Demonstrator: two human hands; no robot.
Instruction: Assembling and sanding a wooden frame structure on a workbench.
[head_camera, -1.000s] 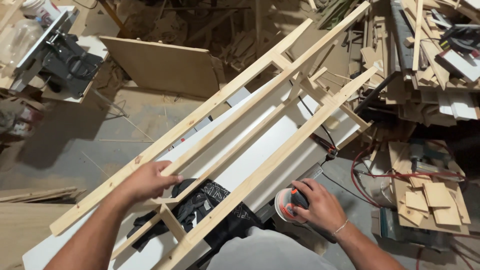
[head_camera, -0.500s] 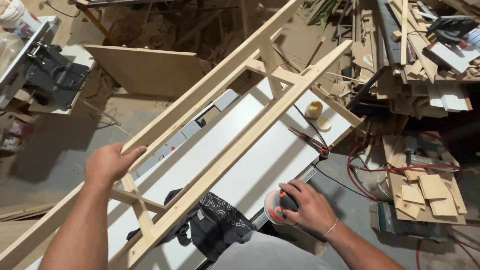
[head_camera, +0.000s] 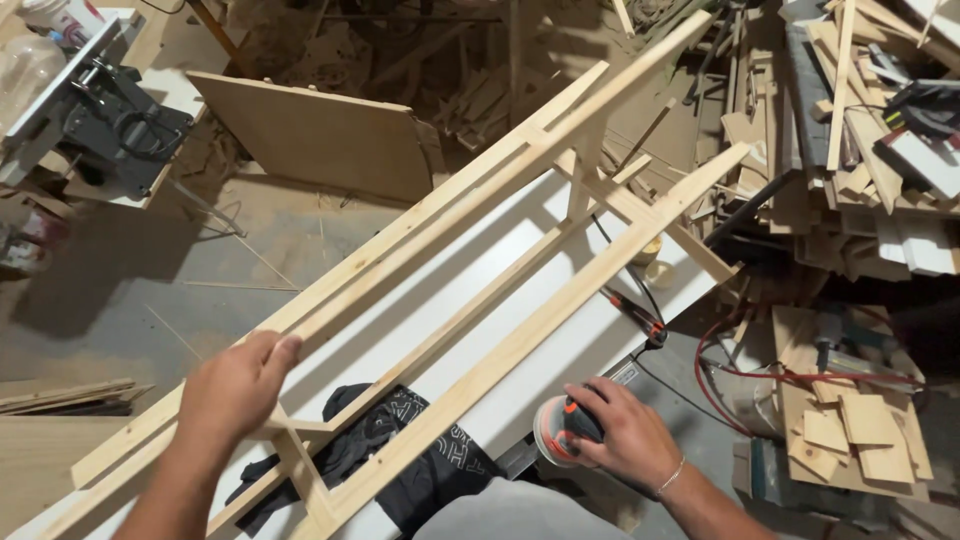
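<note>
A long pale wooden frame (head_camera: 520, 170) of rails and cross pieces lies tilted across a white worktop (head_camera: 600, 340). My left hand (head_camera: 235, 385) grips the frame's upper left rail near its close end. My right hand (head_camera: 625, 435) rests on top of an orange and black round sander (head_camera: 560, 428) at the worktop's near edge, beside the frame's right rail. A black cloth (head_camera: 410, 450) lies on the worktop under the frame, partly hidden by the rails.
A heap of wood offcuts (head_camera: 850, 130) fills the right side. A flat plywood panel (head_camera: 320, 135) leans at the back. A table saw (head_camera: 90, 120) stands at the upper left. Red and black cables (head_camera: 760, 375) run beside the worktop. Sawdust covers the floor (head_camera: 150, 290).
My left hand has shifted along the left rail while the frame swung and tilted further up. My right hand stays on the sander.
</note>
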